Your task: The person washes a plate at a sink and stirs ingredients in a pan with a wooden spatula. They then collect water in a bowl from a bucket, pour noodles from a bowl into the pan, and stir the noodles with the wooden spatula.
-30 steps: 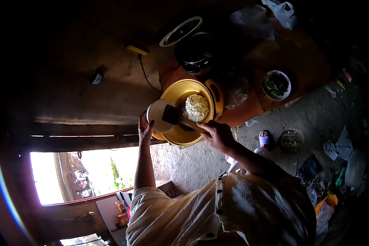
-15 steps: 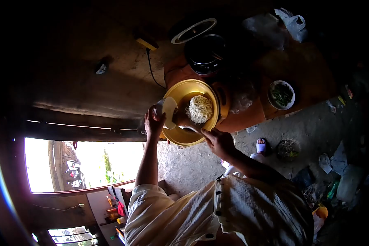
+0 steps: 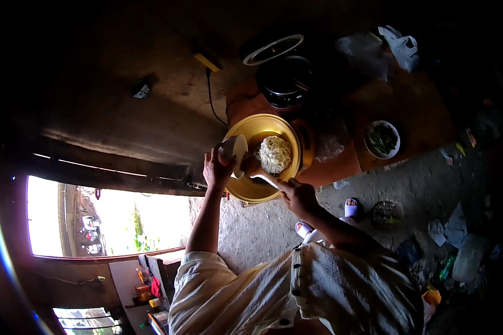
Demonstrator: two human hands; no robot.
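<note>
A wide yellow basin [image 3: 246, 192] holds a mound of pale noodles [image 3: 274, 154] on its right side. Over the basin's left rim, my left hand [image 3: 217, 170] is closed around a white bowl [image 3: 239, 146], which tilts toward the inside of the basin. My right hand [image 3: 300, 198] grips the pale handle of a ladle [image 3: 269, 179] at the basin's lower right. The ladle's brownish head is close to the bowl's mouth; whether they touch I cannot tell. What the bowl contains is hidden.
Beyond the basin stands a dark cooker [image 3: 285, 84], with a round lid [image 3: 274, 49] behind it. A plate of greens [image 3: 382, 139] sits on the table at right. Plastic bags [image 3: 401, 47] lie at the back. Litter [image 3: 455, 226] covers the floor at right.
The white bowl has tipped further, its mouth now turned more toward the basin. The ladle's head shows less beside it. The whole view has shifted slightly.
</note>
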